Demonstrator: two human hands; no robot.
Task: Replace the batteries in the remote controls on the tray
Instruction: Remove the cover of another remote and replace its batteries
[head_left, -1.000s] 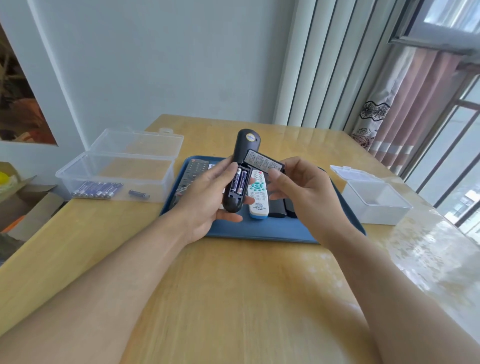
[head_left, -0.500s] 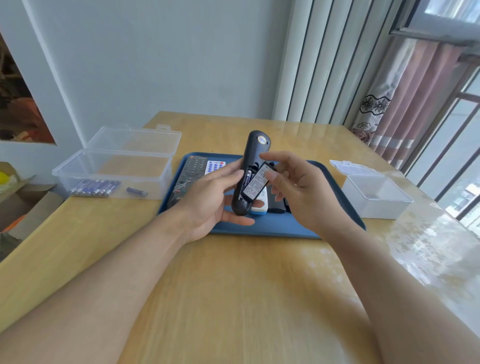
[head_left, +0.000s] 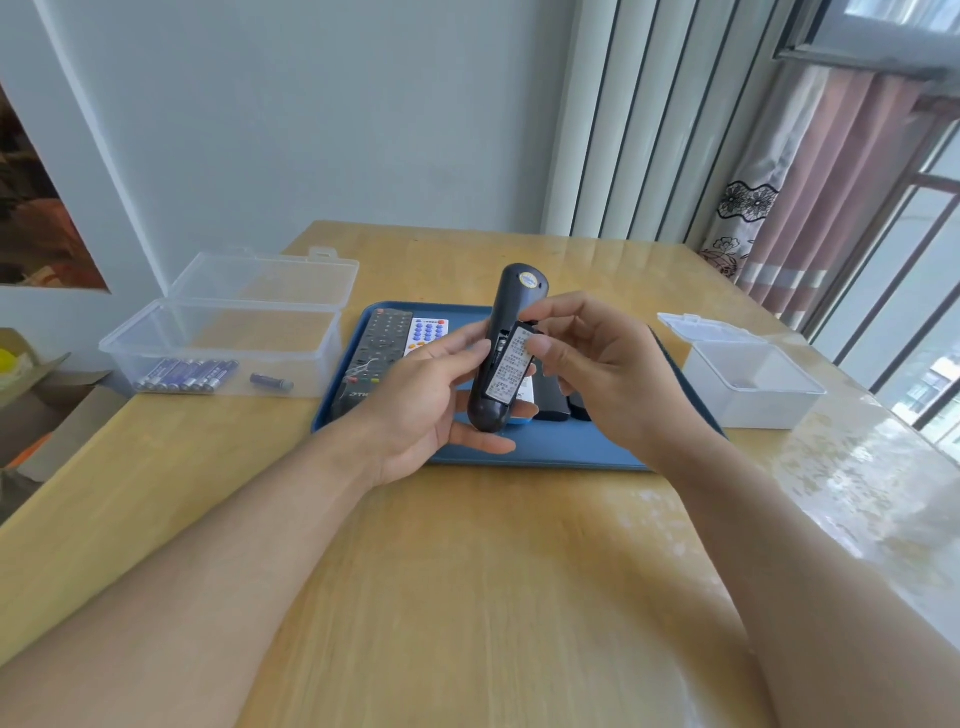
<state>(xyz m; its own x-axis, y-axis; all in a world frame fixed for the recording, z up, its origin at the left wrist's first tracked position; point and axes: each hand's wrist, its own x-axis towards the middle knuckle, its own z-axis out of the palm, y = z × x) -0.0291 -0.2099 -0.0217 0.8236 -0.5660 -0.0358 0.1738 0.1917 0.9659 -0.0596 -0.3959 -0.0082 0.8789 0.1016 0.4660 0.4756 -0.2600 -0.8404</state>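
My left hand (head_left: 421, 400) grips a black remote (head_left: 511, 304) upright, back side facing me, above the blue tray (head_left: 566, 447). My right hand (head_left: 602, 374) presses the labelled battery cover (head_left: 506, 366) onto the remote's back with thumb and fingers; the cover lies nearly flush and a sliver of the compartment shows at its top left. On the tray lie a long black remote (head_left: 376, 343), a small white remote with coloured buttons (head_left: 426, 330), and dark remotes (head_left: 553, 400) partly hidden behind my hands.
A clear open box (head_left: 218, 332) at the left holds several blue batteries (head_left: 187, 374) and one apart (head_left: 271, 382). A smaller clear box (head_left: 748, 379) with its lid open stands at the right. Cardboard boxes (head_left: 31, 395) sit beyond the table's left edge.
The battery cover went from held apart at the right, with the batteries showing, to lying over the compartment. The remote has risen slightly in my left hand.
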